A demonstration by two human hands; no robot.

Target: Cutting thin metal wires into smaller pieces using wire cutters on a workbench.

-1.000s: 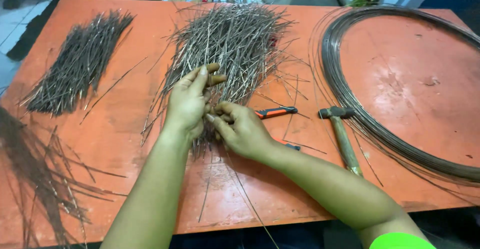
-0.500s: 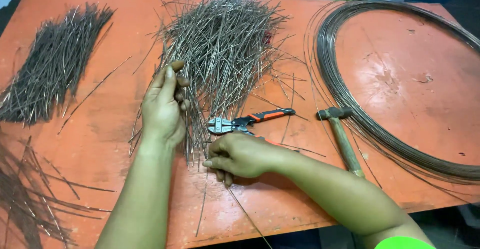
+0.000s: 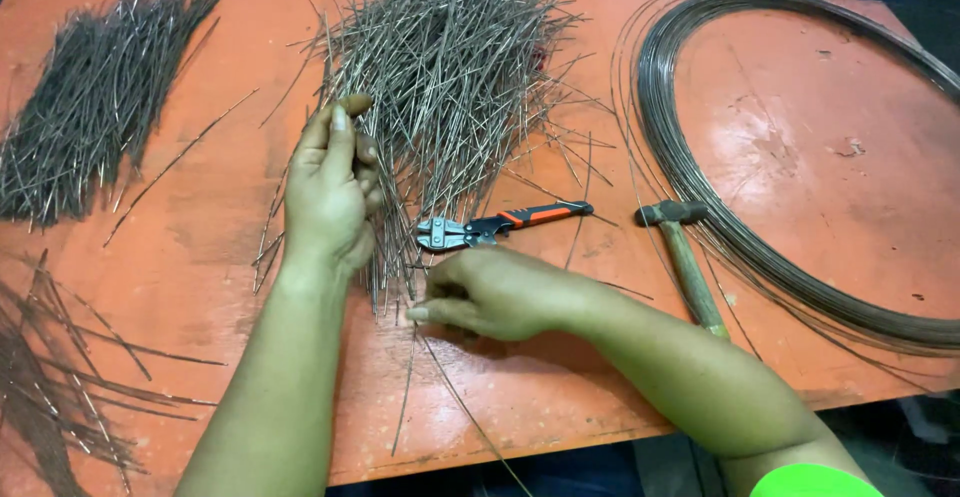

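gathering cut wires (image 3: 440, 87) on the desk (image 3: 200, 257), left hand (image 3: 330, 192) clutched a small bundle, right hand (image 3: 490, 292) pinched one strand; aligning ends seemed due next.

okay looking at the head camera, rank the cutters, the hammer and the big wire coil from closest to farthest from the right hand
1. Cutters: just above the right hand, orange handles pointing right.
2. Hammer: to the hand's right, head up, wooden handle running toward the table edge.
3. Wire coil: farthest, a large ring on the right side of the orange table.
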